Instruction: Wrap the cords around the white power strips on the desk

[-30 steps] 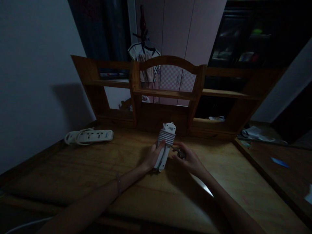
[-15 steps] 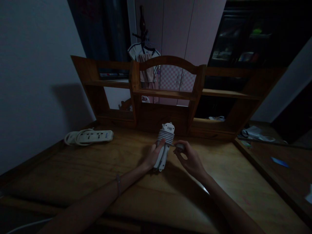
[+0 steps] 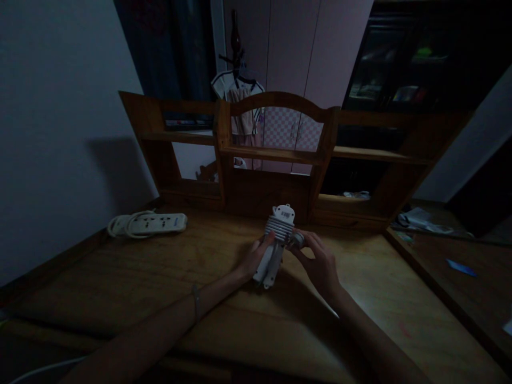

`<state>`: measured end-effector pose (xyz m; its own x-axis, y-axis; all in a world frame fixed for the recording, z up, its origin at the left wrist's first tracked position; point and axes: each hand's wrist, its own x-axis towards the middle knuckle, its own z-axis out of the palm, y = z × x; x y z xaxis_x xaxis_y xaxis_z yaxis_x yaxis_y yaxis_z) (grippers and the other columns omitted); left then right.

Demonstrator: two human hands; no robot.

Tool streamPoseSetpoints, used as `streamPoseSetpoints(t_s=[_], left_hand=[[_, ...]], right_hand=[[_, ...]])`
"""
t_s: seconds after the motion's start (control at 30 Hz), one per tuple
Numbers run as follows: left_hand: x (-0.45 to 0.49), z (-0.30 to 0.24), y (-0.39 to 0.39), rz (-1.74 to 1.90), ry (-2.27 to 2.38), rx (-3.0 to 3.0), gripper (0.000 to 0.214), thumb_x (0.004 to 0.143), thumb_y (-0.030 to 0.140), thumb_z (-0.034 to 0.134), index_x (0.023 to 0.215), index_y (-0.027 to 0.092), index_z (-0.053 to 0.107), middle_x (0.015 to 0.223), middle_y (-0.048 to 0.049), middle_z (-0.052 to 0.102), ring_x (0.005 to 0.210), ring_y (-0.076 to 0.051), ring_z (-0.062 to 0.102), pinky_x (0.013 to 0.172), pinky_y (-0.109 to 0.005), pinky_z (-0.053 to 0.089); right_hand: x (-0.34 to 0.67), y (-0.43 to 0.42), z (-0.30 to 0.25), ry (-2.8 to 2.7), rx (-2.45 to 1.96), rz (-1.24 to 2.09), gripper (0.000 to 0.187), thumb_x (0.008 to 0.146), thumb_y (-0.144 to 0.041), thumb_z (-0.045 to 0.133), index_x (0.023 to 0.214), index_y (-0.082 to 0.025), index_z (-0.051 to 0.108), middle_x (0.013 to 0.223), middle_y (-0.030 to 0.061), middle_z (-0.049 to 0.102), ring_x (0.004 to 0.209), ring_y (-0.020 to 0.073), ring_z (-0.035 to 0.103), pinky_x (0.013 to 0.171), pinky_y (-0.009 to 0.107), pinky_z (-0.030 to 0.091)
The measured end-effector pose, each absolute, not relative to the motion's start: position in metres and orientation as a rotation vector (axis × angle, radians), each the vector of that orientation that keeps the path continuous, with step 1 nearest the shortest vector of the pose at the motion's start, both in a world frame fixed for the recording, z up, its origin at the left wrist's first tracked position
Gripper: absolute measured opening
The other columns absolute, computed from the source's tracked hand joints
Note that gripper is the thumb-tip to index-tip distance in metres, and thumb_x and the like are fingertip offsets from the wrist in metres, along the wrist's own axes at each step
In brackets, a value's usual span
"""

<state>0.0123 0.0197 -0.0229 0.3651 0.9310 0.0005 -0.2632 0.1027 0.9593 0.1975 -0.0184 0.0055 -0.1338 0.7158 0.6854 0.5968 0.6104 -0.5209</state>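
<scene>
A white power strip (image 3: 262, 266), its underside with a barcode label facing me, is tilted above the desk. Its grey-white cord (image 3: 279, 228) is wound in several turns around the upper part. My left hand (image 3: 256, 258) grips the strip from the left, thumb across its face just below the coils. At the right side, my right hand (image 3: 320, 261) pinches the plug (image 3: 297, 239) on the cord's end, close against the strip. The far fingers of my left hand are mostly hidden behind the strip.
Another power strip (image 3: 160, 224) with its cord looped over it lies at the desk's left. A wooden shelf unit (image 3: 276, 154) stands along the back edge. On the lower surface at right lie a blue packet (image 3: 461, 267) and white bags (image 3: 420, 220).
The wound strip has shifted slightly right and turned a little. My right hand has brought the plug in from beside the strip to against its edge.
</scene>
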Motion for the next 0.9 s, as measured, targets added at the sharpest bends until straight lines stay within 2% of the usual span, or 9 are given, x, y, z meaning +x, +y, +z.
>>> streamPoseSetpoints(t_s=[0.13, 0.2, 0.33, 0.43, 0.5, 0.57, 0.67, 0.77, 0.9], left_hand=[[0.020, -0.026, 0.018, 0.925, 0.685, 1.061, 0.064, 0.083, 0.069, 0.049, 0.098, 0.009, 0.068, 0.073, -0.0087, 0.069, 0.058, -0.017, 0.063, 0.058, -0.026, 0.048], [0.023, -0.027, 0.017, 0.886, 0.643, 1.012, 0.064, 0.086, 0.067, 0.047, 0.105, 0.009, 0.067, 0.081, -0.0097, 0.070, 0.067, -0.019, 0.065, 0.066, -0.028, 0.050], [0.023, -0.025, 0.015, 0.722, 0.475, 0.838, 0.058, 0.092, 0.059, 0.043, 0.115, 0.010, 0.064, 0.097, -0.0126, 0.071, 0.088, -0.024, 0.066, 0.084, -0.034, 0.048], [0.019, -0.020, 0.013, 0.571, 0.353, 0.777, 0.057, 0.094, 0.057, 0.038, 0.117, 0.009, 0.063, 0.105, -0.0147, 0.069, 0.102, -0.028, 0.063, 0.094, -0.038, 0.043], [0.016, -0.017, 0.013, 0.514, 0.291, 0.771, 0.057, 0.094, 0.057, 0.039, 0.116, 0.009, 0.063, 0.108, -0.0156, 0.069, 0.108, -0.029, 0.061, 0.098, -0.039, 0.040], [0.015, -0.014, 0.012, 0.514, 0.257, 0.786, 0.055, 0.093, 0.056, 0.042, 0.114, 0.010, 0.064, 0.109, -0.0156, 0.068, 0.111, -0.029, 0.059, 0.100, -0.039, 0.039], [0.014, -0.012, 0.012, 0.560, 0.270, 0.825, 0.050, 0.092, 0.054, 0.048, 0.111, 0.012, 0.066, 0.110, -0.0150, 0.068, 0.111, -0.029, 0.060, 0.098, -0.038, 0.041], [0.014, -0.012, 0.013, 0.608, 0.312, 0.857, 0.046, 0.090, 0.053, 0.054, 0.112, 0.015, 0.066, 0.114, -0.0142, 0.067, 0.108, -0.029, 0.061, 0.094, -0.037, 0.044], [0.013, -0.016, 0.019, 0.782, 0.350, 0.880, 0.035, 0.086, 0.037, 0.066, 0.114, 0.017, 0.065, 0.119, -0.0126, 0.064, 0.103, -0.024, 0.063, 0.091, -0.034, 0.047]], right_hand=[[0.198, -0.015, 0.003, -1.741, -1.301, 0.309, 0.053, 0.092, -0.037, 0.057, 0.142, -0.031, 0.042, 0.105, 0.0062, 0.070, 0.079, 0.0240, 0.068, 0.072, 0.037, 0.054], [0.197, -0.012, 0.000, -1.697, -1.333, 0.433, 0.057, 0.094, -0.040, 0.051, 0.147, -0.031, 0.032, 0.107, 0.0069, 0.069, 0.086, 0.0261, 0.069, 0.076, 0.040, 0.054], [0.190, -0.012, -0.004, -1.591, -1.203, 0.635, 0.060, 0.097, -0.044, 0.042, 0.150, -0.026, 0.020, 0.134, 0.0094, 0.055, 0.115, 0.0242, 0.059, 0.097, 0.042, 0.048], [0.185, -0.017, -0.003, -1.586, -1.175, 0.665, 0.068, 0.096, -0.044, 0.046, 0.151, -0.022, 0.014, 0.139, 0.0111, 0.049, 0.125, 0.0235, 0.050, 0.106, 0.043, 0.040], [0.183, -0.019, -0.002, -1.594, -1.122, 0.723, 0.080, 0.093, -0.043, 0.053, 0.153, -0.023, 0.003, 0.139, 0.0119, 0.049, 0.124, 0.0234, 0.052, 0.104, 0.043, 0.043], [0.180, -0.020, -0.002, -1.598, -1.051, 0.774, 0.095, 0.087, -0.040, 0.063, 0.152, -0.024, -0.005, 0.138, 0.0120, 0.050, 0.120, 0.0232, 0.055, 0.101, 0.043, 0.046], [0.177, -0.020, 0.000, -1.586, -0.985, 0.748, 0.107, 0.078, -0.034, 0.074, 0.152, -0.025, -0.004, 0.138, 0.0122, 0.050, 0.122, 0.0244, 0.053, 0.105, 0.045, 0.042], [0.174, -0.021, 0.003, -1.566, -0.967, 0.697, 0.110, 0.074, -0.027, 0.078, 0.152, -0.024, 0.001, 0.138, 0.0149, 0.048, 0.124, 0.0270, 0.052, 0.106, 0.047, 0.041], [0.172, -0.022, 0.008, -1.567, -0.913, 0.673, 0.107, 0.074, -0.017, 0.073, 0.152, -0.023, -0.001, 0.138, 0.0159, 0.047, 0.122, 0.0263, 0.053, 0.105, 0.046, 0.042]])
